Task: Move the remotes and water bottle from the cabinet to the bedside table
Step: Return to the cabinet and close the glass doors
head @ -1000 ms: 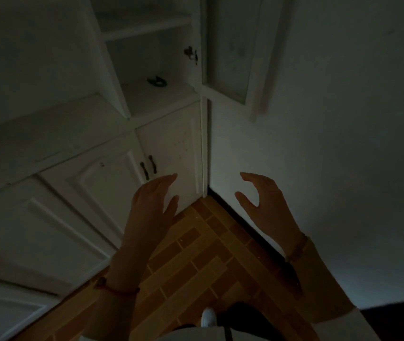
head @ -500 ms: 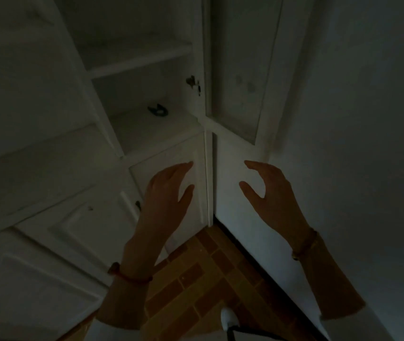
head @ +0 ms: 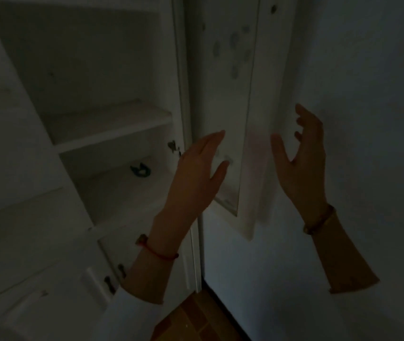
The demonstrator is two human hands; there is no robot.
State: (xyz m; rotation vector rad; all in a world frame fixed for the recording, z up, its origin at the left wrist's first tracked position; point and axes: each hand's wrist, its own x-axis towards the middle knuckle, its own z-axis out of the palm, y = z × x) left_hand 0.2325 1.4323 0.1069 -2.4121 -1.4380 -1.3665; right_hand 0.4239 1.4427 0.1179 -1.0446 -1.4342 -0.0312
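Before the open white cabinet (head: 92, 134), both hands hang raised and empty: the left hand (head: 196, 173) flat, fingers together and thumb out, its back to the camera in front of the cabinet's right frame; the right hand (head: 302, 163) loosely spread with curled fingers, just beside the outer edge of the swung-open door (head: 247, 134). Neither holds anything. No remotes or water bottle show on the visible shelves; only a small dark curved object (head: 140, 170), too dim to identify, lies on the lower shelf (head: 122, 190), so the task's things cannot be placed from this view. The chief risk, as I judge it, is the poor light: a reach into the shadowed recess could knock an unseen item off a shelf, or the right hand could bump the door and swing it into the wall. The cabinet looks like painted wood, matte and slightly scuffed, with flat plank shelves and raised-panel lower doors (head: 36, 291) with small dark handles; the open door's inset panel appears smooth and spotted. A strip of tan brick-patterned floor (head: 196, 321) shows below.
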